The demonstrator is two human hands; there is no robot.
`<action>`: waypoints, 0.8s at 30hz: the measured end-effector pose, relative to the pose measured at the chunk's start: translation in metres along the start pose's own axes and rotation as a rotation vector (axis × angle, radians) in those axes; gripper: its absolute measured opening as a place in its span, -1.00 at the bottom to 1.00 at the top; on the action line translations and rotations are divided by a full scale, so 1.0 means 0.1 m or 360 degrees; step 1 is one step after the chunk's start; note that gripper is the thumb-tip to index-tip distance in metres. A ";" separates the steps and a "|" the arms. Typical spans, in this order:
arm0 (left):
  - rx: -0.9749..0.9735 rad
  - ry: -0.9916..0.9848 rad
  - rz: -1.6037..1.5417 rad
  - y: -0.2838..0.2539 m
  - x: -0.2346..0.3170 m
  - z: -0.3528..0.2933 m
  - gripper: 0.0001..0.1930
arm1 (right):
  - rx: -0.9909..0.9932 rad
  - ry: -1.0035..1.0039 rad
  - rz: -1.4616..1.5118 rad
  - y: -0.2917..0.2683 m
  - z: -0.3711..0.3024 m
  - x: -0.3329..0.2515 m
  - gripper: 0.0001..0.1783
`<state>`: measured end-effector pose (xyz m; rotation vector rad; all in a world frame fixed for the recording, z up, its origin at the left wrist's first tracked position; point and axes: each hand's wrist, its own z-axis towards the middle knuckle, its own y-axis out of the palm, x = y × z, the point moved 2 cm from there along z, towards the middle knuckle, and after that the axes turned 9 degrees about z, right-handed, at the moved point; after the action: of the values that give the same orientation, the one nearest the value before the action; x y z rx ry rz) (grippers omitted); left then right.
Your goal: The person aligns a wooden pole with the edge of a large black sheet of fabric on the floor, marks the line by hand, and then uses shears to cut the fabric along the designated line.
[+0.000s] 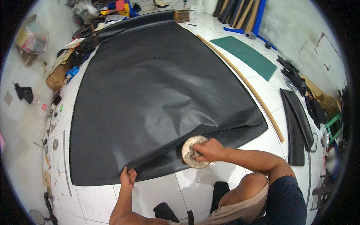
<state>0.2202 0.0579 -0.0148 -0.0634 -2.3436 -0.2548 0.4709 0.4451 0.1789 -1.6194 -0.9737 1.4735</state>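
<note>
A large black sheet [142, 90], smooth and leather-like, lies spread over the floor before me, with creases and a raised fold near its front edge. My left hand [128, 177] is at that front edge, fingers curled and thumb up, pinching the sheet's border where the fold begins. In my right hand [210, 150] is a thick round disc [193, 159], pale and mottled, gripped at its middle. The disc is at the sheet's near edge, right of centre; whether it rests on the sheet or is just above it I cannot tell.
A long wooden strip [247, 78] runs along the sheet's right side, beside a green mat [245, 55]. Folded black pieces [296, 127] lie farther right. A wooden block [181, 16] sits at the far corner. Assorted clutter lines the left wall; rolls [240, 15] lean at the back right.
</note>
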 end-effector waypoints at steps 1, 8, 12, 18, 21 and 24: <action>0.0064 0.0040 0.0036 -0.02 0.00 0.05 -0.64 | 0.0150 -0.0219 0.0016 0.13 -0.10 -0.03 -0.59; 0.0236 0.0070 0.0106 -0.08 -0.23 0.14 -0.72 | -0.0043 -0.0109 0.0512 0.34 -0.51 -0.38 -0.55; 0.0199 0.0171 0.0192 -0.25 -0.13 0.19 -0.70 | -0.0294 -0.0202 0.0800 0.58 -0.58 -0.58 -0.52; 0.0244 0.0220 0.0419 -0.07 -0.15 -0.02 -0.71 | -0.0489 -0.0290 0.0961 0.76 -0.53 -0.59 -0.46; 0.0301 0.0236 0.0487 -0.03 -0.10 -0.12 -0.70 | -0.0524 -0.0074 0.1276 0.54 -0.30 -0.40 -0.43; 0.0397 0.0195 0.0543 -0.01 -0.14 -0.20 -0.68 | -0.0156 0.0112 0.1260 0.45 -0.25 -0.03 -0.50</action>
<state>0.2441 0.0532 -0.0107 -0.3130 -2.1808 0.1964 0.4979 0.4214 0.1421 -2.2573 -0.3580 1.8594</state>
